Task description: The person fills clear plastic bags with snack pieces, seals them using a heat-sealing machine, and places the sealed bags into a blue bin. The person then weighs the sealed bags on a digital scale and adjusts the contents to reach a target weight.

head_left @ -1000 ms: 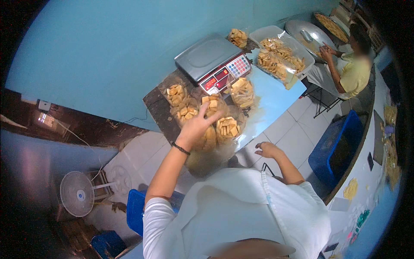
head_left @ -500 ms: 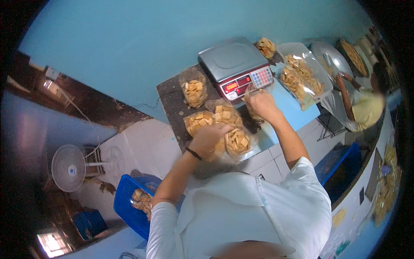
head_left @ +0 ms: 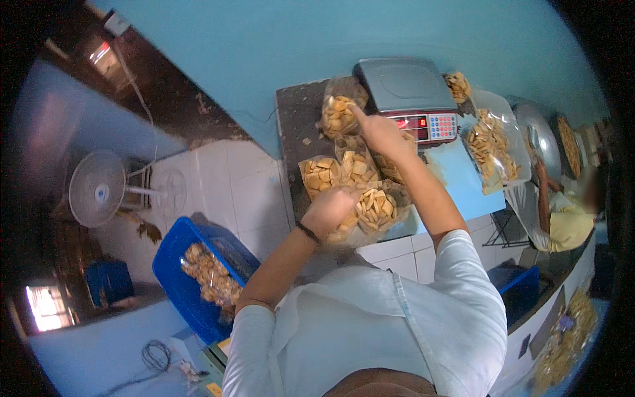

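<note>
Several clear plastic bags of tan snack pieces stand close together on the near part of the table. My left hand (head_left: 333,210) is closed at the edge of the nearest bag (head_left: 377,210), its fingertips against the plastic. My right hand (head_left: 387,137) reaches across in front of the scale, index finger stretched out to the side of the far bag (head_left: 339,118); its other fingers are partly hidden. Between my hands are a left bag (head_left: 320,176), a middle bag (head_left: 357,167) and another bag (head_left: 390,169) partly behind my right forearm.
A digital scale (head_left: 407,86) with a steel pan stands against the wall. Right of it are a small bag (head_left: 458,87) and a clear tub (head_left: 522,147) of snack pieces. A co-worker (head_left: 570,221) sits beyond. A blue bin (head_left: 173,264) with filled bags and a fan (head_left: 98,188) are at left.
My right hand has moved left from the front of the scale to the far bag, leaving the bag beneath it on the table. My left hand stays at the near bags. The view has shifted.
</note>
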A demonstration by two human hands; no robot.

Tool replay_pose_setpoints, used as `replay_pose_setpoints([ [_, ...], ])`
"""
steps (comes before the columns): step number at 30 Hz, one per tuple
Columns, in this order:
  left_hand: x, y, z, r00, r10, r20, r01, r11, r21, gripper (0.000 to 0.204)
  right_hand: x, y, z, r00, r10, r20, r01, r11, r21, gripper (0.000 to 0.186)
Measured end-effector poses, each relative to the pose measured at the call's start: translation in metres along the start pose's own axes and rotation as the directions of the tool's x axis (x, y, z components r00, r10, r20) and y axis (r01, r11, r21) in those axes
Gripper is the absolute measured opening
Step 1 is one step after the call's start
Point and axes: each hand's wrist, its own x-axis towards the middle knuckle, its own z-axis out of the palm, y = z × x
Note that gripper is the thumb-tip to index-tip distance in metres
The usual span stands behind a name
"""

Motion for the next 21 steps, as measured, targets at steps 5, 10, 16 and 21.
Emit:
replay_pose_setpoints([
  [5, -0.078, 0.019, -0.023, 0.983, -0.184, -0.018, 0.184, 0.983, 0.018, 0.014, 0.013, 0.002, 0.022, 0.998, -0.045, 0.035, 0.048, 0.995, -0.084, 0.015],
  [10, -0.179, 0.067, -0.048, 0.874, -0.486, 0.017, 0.485, 0.873, 0.051, 0.018, -0.029, -0.041, -0.014, 0.973, -0.228, 0.046, 0.225, 0.972, 0.064, 0.014],
  [16, -0.321, 0.225, -0.074, 0.568, -0.786, -0.244, 0.804, 0.593, -0.039, 0.015, -0.109, -0.175, -0.106, 0.816, -0.572, -0.090, 0.554, 0.725, 0.410, 0.010],
  [21, -0.457, 0.378, -0.074, 0.168, -0.913, -0.370, 0.961, 0.236, -0.144, 0.014, -0.215, -0.357, -0.154, 0.614, -0.788, -0.049, 0.678, 0.495, 0.543, 0.008],
])
